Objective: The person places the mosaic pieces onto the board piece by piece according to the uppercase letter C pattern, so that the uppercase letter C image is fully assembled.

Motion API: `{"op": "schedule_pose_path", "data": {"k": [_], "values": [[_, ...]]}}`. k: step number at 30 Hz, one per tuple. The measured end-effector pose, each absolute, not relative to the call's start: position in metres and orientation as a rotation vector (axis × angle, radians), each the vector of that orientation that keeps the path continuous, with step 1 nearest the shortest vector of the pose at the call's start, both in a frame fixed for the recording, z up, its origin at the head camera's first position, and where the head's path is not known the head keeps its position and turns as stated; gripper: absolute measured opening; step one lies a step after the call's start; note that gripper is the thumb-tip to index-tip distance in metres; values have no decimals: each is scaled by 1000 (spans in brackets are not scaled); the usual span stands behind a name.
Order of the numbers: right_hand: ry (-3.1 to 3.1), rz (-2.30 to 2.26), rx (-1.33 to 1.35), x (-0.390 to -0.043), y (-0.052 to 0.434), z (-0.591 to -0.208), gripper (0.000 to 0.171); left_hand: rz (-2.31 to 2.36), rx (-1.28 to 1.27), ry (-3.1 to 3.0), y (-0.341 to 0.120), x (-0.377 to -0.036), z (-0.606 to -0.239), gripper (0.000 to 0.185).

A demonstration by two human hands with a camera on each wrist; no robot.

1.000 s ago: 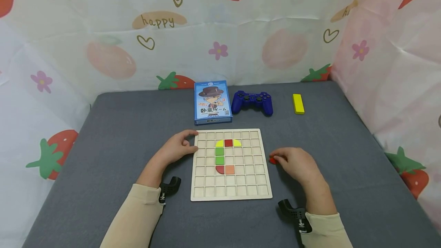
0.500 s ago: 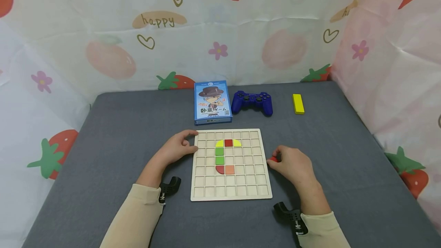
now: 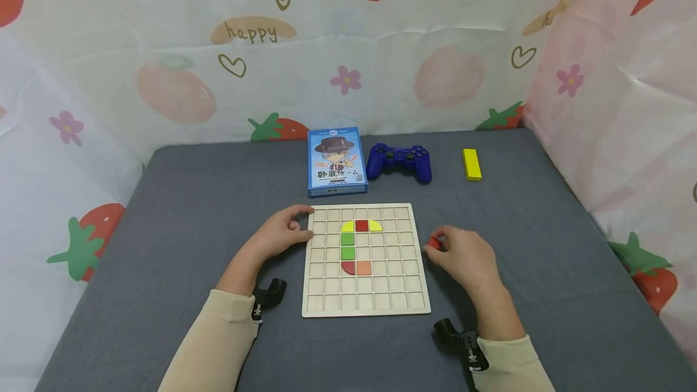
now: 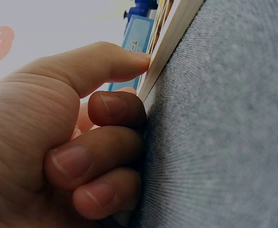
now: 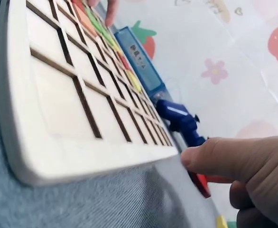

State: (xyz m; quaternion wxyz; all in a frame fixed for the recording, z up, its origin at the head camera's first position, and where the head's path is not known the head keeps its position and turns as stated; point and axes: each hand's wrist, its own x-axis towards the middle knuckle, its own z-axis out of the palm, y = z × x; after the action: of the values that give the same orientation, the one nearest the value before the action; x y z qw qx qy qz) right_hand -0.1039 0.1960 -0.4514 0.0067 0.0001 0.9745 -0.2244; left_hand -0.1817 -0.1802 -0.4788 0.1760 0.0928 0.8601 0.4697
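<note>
The right hand pinches a small red piece between thumb and fingers, just beside the right edge of the wooden grid board. The left hand, fingers curled, holds the board's left edge, thumb pressing it. 7 coloured pieces lie in the board

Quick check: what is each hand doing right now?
Left hand: fingers curled, thumb and fingertips pressed against the left edge of the wooden grid board.
Right hand: pinches a red piece beside the board.
</note>
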Motion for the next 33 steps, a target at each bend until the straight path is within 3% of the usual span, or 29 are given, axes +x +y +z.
{"op": "schedule_pose_path", "data": {"k": [14,33], "values": [[3135,-778,-409,-90,165,-427,26,1333,262,2435,-181,-181,-479,58],[2963,-677,-707,-90,124,-451,7,1331,258,2428,-181,-182,-477,59]]}}
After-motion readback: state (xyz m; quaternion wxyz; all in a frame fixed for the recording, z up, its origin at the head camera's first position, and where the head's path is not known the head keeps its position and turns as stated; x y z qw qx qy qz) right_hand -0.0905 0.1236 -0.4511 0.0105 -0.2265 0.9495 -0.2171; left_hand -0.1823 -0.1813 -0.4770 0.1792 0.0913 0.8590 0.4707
